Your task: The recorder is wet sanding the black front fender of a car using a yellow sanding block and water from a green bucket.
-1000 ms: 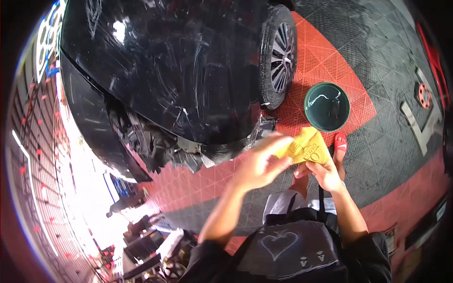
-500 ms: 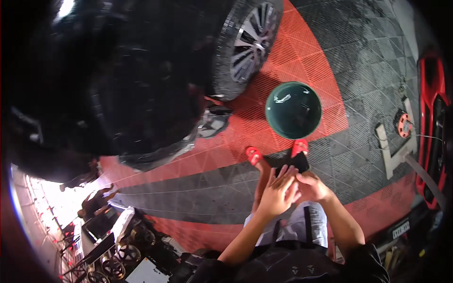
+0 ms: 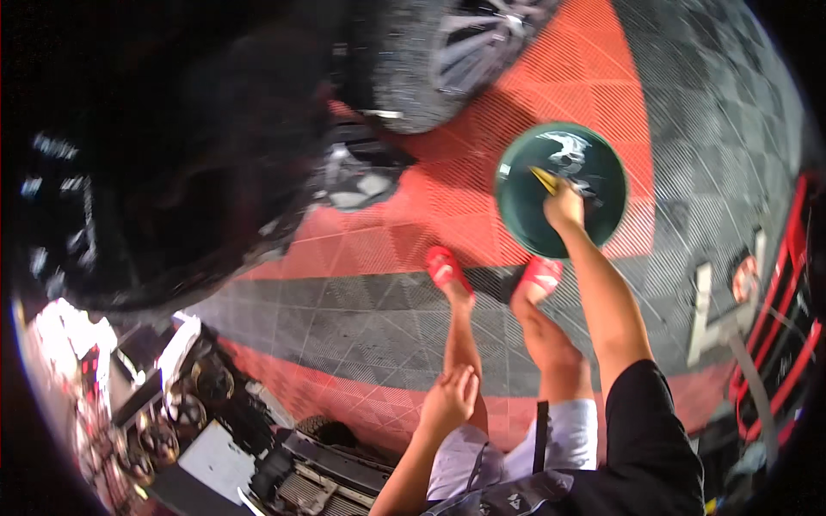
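Note:
My right hand reaches into a dark green round bucket standing on the floor in front of my feet. Its fingers are closed on a thin yellow pointed piece, whose narrow end sticks out to the left. The rest of that piece is hidden by the hand. Bright reflections lie on the surface inside the bucket. My left hand hangs over my left leg with its fingers curled in, and nothing shows in it.
A dark car with a spoked wheel fills the upper left. A crumpled dark plastic-like piece lies beside the tyre. Red and grey grid tiles cover the floor. Car parts lie lower left; red bodywork stands right.
My hands were together in front of my lap and have come apart. The right one has moved forward into the bucket; the left has drawn back over my left leg. The view has shifted.

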{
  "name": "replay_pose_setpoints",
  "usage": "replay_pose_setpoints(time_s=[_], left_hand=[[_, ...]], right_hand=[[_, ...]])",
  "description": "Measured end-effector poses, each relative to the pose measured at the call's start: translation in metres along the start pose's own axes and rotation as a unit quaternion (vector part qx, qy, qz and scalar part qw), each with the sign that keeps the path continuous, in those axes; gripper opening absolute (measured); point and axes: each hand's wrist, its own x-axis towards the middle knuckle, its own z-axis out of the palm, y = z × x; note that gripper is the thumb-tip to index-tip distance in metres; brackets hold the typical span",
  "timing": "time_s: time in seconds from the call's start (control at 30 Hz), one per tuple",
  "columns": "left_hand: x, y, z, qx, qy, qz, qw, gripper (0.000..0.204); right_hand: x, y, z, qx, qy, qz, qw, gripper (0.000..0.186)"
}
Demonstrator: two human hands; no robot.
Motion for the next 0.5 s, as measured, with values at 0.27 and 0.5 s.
replay_pose_setpoints(time_s=[0.27, 0.5], left_hand=[[0.001, 0.047, -0.016, -0.134, 0.021, -0.092, 0.986, 0.032], [0.006, 0.078, -0.113, 0.011, 0.070, -0.004, 0.997, 0.030]], right_hand=[[-0.012, 0.094, -0.040, 0.708, -0.162, 0.442, 0.527, 0.017], [-0.100, -0.012, -0.222, 0.789, -0.139, 0.349, 0.486, 0.031]])
